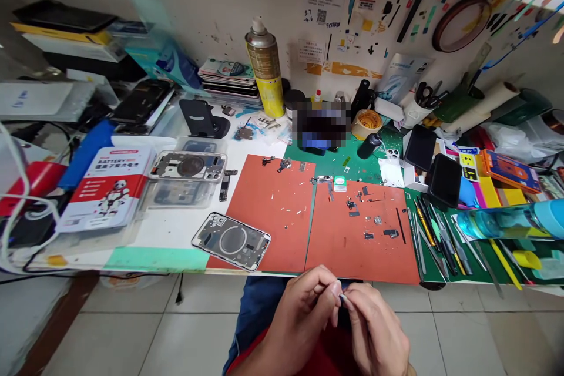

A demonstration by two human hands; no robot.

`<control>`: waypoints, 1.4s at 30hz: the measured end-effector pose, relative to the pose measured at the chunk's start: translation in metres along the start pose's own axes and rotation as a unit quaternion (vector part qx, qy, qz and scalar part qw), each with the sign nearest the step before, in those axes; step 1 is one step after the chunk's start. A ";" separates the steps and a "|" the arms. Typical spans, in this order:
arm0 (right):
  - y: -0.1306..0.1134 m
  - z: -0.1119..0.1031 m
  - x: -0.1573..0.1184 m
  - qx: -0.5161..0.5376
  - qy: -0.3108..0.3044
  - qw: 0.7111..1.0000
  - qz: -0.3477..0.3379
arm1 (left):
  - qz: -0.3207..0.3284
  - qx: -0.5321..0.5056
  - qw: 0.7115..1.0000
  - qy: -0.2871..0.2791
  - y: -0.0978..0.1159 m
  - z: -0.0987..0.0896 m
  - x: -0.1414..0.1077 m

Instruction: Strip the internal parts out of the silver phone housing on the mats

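Observation:
My left hand [304,311] and my right hand [374,323] are held together low over my lap, below the bench's front edge. Their fingertips pinch a tiny silver part [342,298], mostly hidden by the fingers. Beyond them lie two orange-red repair mats [264,229] [352,258], scattered with screws and small phone components [368,211]. An opened phone rear housing [231,241] lies to the left of the mats, with a second housing [188,165] farther back. Neither hand touches the bench.
Many slim tools [434,235] lie on a green mat at right, beside a blue-capped bottle [506,220]. A spray can [264,64] stands at the back. Phones, boxes and cables crowd the bench's left side. Tiled floor [106,341] lies below the front edge.

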State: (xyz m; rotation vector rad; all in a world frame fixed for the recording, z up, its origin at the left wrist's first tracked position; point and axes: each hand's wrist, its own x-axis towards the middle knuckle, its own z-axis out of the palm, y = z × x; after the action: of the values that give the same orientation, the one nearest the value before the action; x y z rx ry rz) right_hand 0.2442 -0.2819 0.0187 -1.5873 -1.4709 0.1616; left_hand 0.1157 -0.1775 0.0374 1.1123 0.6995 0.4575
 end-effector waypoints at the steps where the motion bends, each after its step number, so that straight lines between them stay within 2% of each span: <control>1: -0.001 0.000 0.001 -0.001 0.006 1.000 -0.002 | -0.007 -0.011 1.000 -0.003 0.000 0.000 0.000; 6: -0.001 0.000 0.000 -0.018 0.044 0.999 -0.018 | -0.021 -0.037 0.999 -0.016 0.003 -0.001 -0.003; 11: -0.001 0.000 -0.004 -0.035 0.049 0.998 -0.007 | 0.002 -0.075 0.997 0.010 -0.001 -0.001 -0.008; 13: -0.002 0.000 -0.004 -0.029 0.050 0.998 0.003 | 0.044 -0.071 0.996 0.029 -0.004 -0.001 -0.008; 16: -0.004 0.001 -0.003 -0.016 0.042 0.999 0.019 | 0.145 -0.007 0.989 0.039 -0.007 -0.001 -0.005; 19: -0.006 0.003 -0.004 -0.023 0.039 0.999 0.026 | 0.178 0.028 0.982 0.049 -0.007 -0.001 -0.001; 23: 0.000 0.007 0.002 -0.038 0.035 0.999 -0.004 | 0.107 -0.006 0.992 0.072 -0.009 -0.009 -0.005; 26: 0.019 0.014 0.015 -0.097 0.009 0.995 -0.035 | 0.051 -0.003 0.994 0.094 -0.010 -0.029 -0.018; 30: 0.051 0.026 0.032 -0.167 -0.023 0.985 -0.038 | 0.067 0.109 0.982 0.141 -0.016 -0.060 -0.046; 33: 0.063 0.030 0.037 -0.199 -0.053 0.978 -0.029 | 0.058 0.104 0.968 0.222 -0.027 -0.073 -0.065; 35: 0.062 0.027 0.037 -0.206 -0.070 0.976 -0.015 | 0.023 0.100 0.951 0.291 -0.035 -0.078 -0.075; 38: 0.052 0.017 0.037 -0.206 -0.076 0.976 0.009 | -0.035 0.152 0.912 0.380 -0.042 -0.086 -0.083; 40: 0.041 0.014 0.036 -0.205 -0.061 0.977 0.023 | -0.042 0.172 0.904 0.390 -0.045 -0.091 -0.084; 42: 0.028 0.018 0.034 -0.183 -0.056 0.981 0.034 | -0.012 0.129 0.912 0.389 -0.047 -0.095 -0.083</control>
State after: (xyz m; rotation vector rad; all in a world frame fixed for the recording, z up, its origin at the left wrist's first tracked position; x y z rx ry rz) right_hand 0.2620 -0.2396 0.0059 -1.9506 -1.6019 0.0191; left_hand -0.0104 -0.1881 -0.0087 1.1560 1.5071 0.8197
